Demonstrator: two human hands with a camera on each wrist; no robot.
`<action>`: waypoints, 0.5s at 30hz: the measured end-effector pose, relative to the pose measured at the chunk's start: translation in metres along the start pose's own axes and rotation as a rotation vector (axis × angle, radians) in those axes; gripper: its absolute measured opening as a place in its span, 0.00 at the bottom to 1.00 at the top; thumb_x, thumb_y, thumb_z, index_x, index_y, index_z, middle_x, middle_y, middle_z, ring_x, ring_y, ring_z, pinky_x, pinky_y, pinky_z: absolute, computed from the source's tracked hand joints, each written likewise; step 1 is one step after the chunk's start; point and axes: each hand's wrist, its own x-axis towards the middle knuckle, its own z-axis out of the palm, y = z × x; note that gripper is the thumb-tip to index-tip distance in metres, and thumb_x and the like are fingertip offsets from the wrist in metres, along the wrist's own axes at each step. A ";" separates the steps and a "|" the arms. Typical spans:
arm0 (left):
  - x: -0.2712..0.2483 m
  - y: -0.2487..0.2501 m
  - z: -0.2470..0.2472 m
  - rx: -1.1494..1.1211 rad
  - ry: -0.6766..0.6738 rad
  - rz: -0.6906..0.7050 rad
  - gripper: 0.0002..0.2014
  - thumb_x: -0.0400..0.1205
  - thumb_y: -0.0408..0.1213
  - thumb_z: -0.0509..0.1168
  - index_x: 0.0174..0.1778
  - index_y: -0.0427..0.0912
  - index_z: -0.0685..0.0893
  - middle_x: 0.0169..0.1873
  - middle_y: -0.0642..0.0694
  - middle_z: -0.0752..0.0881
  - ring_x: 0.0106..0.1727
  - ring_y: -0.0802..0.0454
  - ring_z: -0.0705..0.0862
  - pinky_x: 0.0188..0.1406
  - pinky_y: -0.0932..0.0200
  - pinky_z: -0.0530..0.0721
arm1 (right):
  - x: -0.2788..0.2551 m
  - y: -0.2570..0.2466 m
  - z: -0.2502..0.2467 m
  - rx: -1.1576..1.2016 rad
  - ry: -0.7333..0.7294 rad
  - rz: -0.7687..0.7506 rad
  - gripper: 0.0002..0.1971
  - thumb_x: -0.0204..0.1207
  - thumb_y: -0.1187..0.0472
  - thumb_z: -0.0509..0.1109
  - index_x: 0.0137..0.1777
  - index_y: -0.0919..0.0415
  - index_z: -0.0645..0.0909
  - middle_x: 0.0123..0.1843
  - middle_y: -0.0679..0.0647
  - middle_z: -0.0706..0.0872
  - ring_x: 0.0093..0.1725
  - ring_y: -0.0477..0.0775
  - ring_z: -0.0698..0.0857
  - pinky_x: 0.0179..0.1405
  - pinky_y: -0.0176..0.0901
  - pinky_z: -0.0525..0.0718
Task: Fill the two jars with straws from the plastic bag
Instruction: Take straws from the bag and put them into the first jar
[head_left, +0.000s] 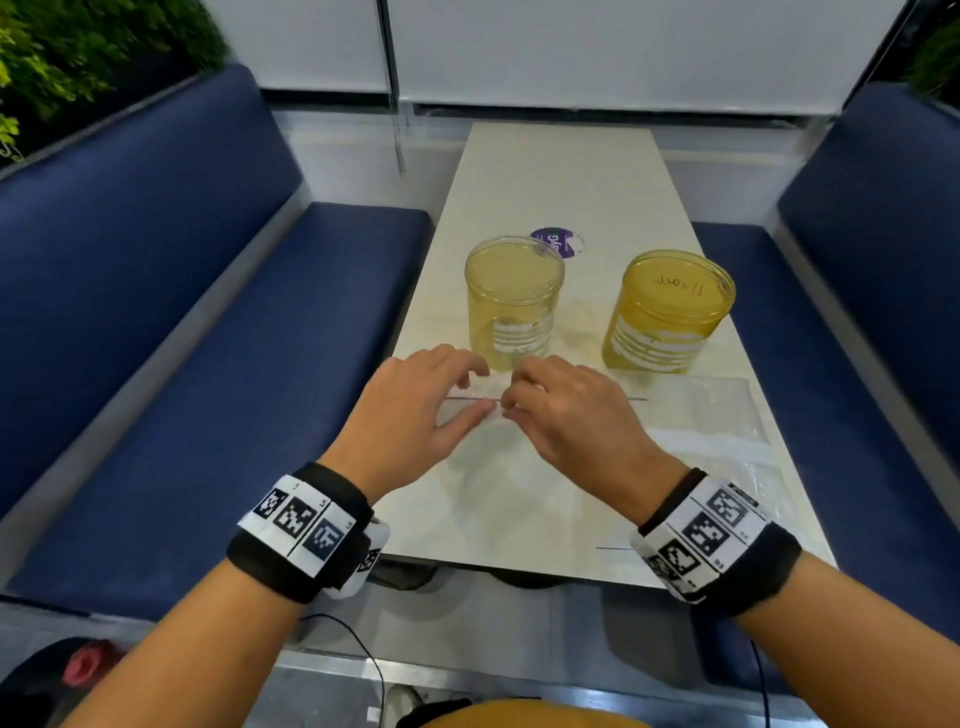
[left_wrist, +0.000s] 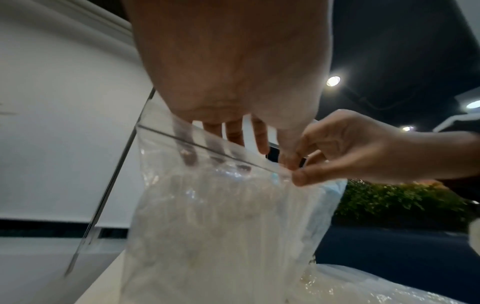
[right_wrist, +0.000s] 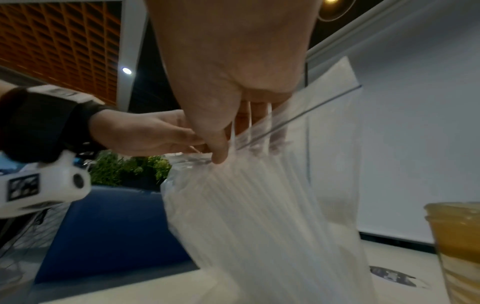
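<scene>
— Where are we in the job?

— At the opening step, we'd say. Our left hand (head_left: 415, 410) and right hand (head_left: 566, 410) meet at the near middle of the table (head_left: 519, 171), each pinching one side of the plastic bag (right_wrist: 272, 216) at its mouth, thumb against fingers. The bag stands upright under our hands, and the straws (right_wrist: 249, 197) inside it are a packed white bundle.

— And the jars?

— Both stand just beyond our hands: the left jar (head_left: 514, 296) directly behind them, the right jar (head_left: 670, 312) farther right. They look amber and show no straws yet; whether lids cover them we cannot tell.

— So what does the next move call for?

— Pulling the two sides apart until the seal gives, we judge, then reaching in for a bunch. The film is thin and slippery, so the pinch has to be firm.

— What else is around us?

— A pale, narrow table with a purple sticker (head_left: 556, 241) behind the left jar and another clear bag (head_left: 711, 410) lying flat at the right. Blue benches (head_left: 208, 322) flank both sides, white panels close the far end, and plants (head_left: 62, 57) show at far left.
</scene>
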 end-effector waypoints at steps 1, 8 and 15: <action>0.001 0.002 -0.001 0.033 0.015 0.039 0.11 0.84 0.53 0.66 0.56 0.52 0.84 0.48 0.57 0.85 0.44 0.55 0.83 0.41 0.54 0.78 | 0.004 0.005 -0.004 0.024 0.020 0.031 0.03 0.77 0.59 0.74 0.44 0.58 0.86 0.44 0.52 0.84 0.40 0.57 0.83 0.30 0.50 0.80; 0.025 0.015 -0.004 0.139 0.154 0.024 0.09 0.85 0.41 0.67 0.46 0.44 0.91 0.47 0.52 0.86 0.41 0.49 0.83 0.31 0.49 0.81 | 0.022 0.024 -0.014 0.040 0.136 0.106 0.04 0.80 0.59 0.73 0.46 0.58 0.87 0.43 0.51 0.84 0.43 0.57 0.82 0.33 0.53 0.81; 0.050 0.023 -0.018 0.008 0.046 -0.232 0.07 0.82 0.48 0.71 0.44 0.52 0.94 0.41 0.58 0.86 0.40 0.53 0.85 0.37 0.51 0.84 | 0.029 0.032 -0.013 -0.082 0.189 0.045 0.02 0.80 0.63 0.73 0.46 0.61 0.86 0.45 0.55 0.81 0.45 0.58 0.76 0.36 0.50 0.74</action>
